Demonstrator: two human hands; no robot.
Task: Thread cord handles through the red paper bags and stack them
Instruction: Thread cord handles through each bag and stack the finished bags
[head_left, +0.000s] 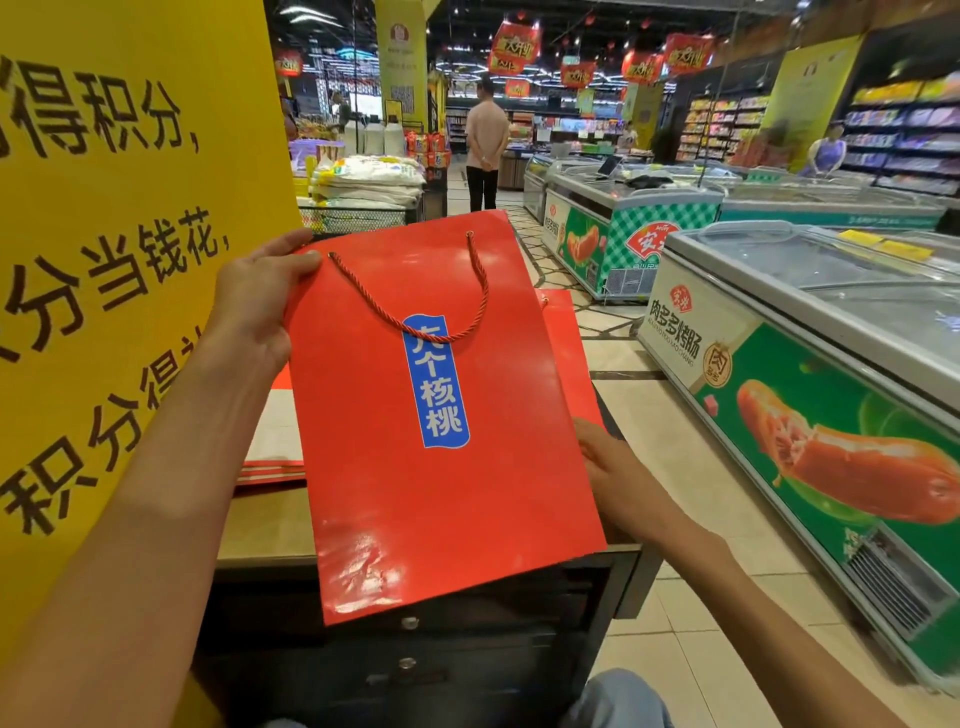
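Red bag (457, 499), label seemingly reading "六个核桃" (435, 382).

Supermarket interior: chest freezers (810, 364) with sausage adverts at right, stocked shelves (904, 135) far right, red hanging banners (514, 49) overhead, stacked sacks (369, 182) beyond.

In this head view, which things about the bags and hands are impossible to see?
- Right hand: fingertips hidden behind the red bag.
- Rear cord handle: covered by that bag's front.
- Second bag: mostly hidden behind the held one.
- Stack of flat bags: count unclear, partly covered by the left hand and arm.
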